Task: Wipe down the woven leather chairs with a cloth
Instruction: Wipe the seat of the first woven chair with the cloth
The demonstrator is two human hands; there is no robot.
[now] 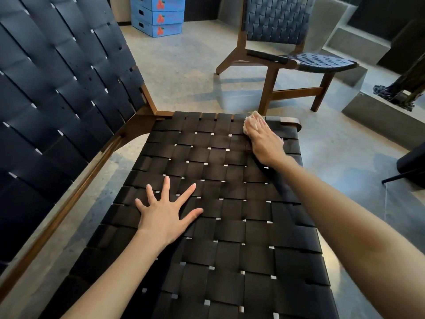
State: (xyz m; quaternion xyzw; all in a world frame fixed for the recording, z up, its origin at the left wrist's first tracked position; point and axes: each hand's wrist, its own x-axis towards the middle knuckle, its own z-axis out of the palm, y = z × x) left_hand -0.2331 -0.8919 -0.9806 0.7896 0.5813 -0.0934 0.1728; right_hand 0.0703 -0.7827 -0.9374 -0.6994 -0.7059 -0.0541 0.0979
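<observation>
Leaning over the nearer woven chair [230, 238], the person has both bare arms stretched out across its seat. The left hand [164, 211] lies palm down on the dark leather straps near the middle of the seat, with its fingers spread wide and straight and gripping nothing. The right hand [264, 141] reaches to the far edge of the seat, close to the rounded end of the wooden frame [292, 122]. Its fingers lie fairly straight and close together on top of a pale, bunched cloth [248, 122], pressing it against the weave. The hand is a little blurred, and I cannot tell where the thumb sits. Only the cloth's far and left edges peek out from under the fingers.

On the left the chair's backrest [57, 100] rises at a slant, made of the same dark straps. A second woven chair [282, 42] of the same build stands well apart on the grey floor [184, 65], beyond the right hand. Behind it, against the far wall, is a stack of blue boxes [158, 16].
</observation>
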